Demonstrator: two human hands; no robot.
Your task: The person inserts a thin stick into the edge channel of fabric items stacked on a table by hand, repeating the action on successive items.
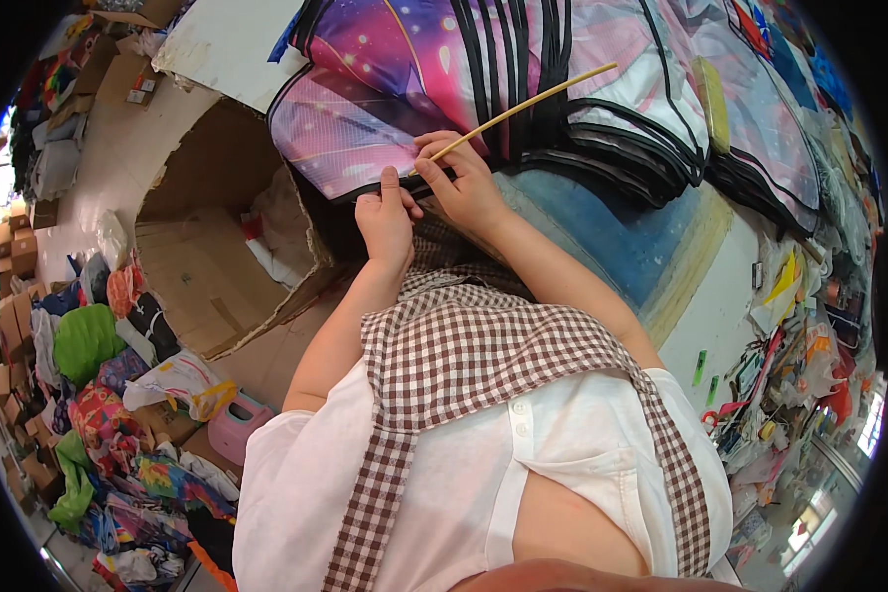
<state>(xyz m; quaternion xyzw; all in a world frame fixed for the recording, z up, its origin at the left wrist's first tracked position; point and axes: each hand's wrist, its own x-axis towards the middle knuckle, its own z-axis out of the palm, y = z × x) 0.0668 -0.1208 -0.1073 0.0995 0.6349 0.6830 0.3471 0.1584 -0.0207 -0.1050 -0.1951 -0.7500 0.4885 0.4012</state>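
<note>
- Head view: the left hand (387, 219) sits at the black-bound edge of a pink and purple printed fabric piece (350, 128), fingers curled together and thumb raised, pressing on that edge.
- The right hand (461, 176) is just beside the left, its fingers pinched around the lower end of a thin bamboo stick (523, 107); the hand also rests on the same fabric edge.
- The stick slants up and to the right from the right hand, lying across the top of the fabric pile.
- The printed fabric piece is the top one of a fanned stack of like pieces (622, 109), each trimmed in black, spread over a blue-topped table (612, 237) in front of the person.
- The person wears a white shirt (483, 464) with a brown checked apron (464, 345) over it; both bare forearms reach forward to the table edge.
- To the left of the hands, an open cardboard box (207, 257) stands on the floor, with white stuff lying in it.
- Further left and below, heaps of coloured fabric and bags (118, 395) lie on the floor, and a small pink container (235, 422) sits near the person's left elbow.
- On the right side, past the table, more mixed coloured scraps (799, 345) are piled up.
</note>
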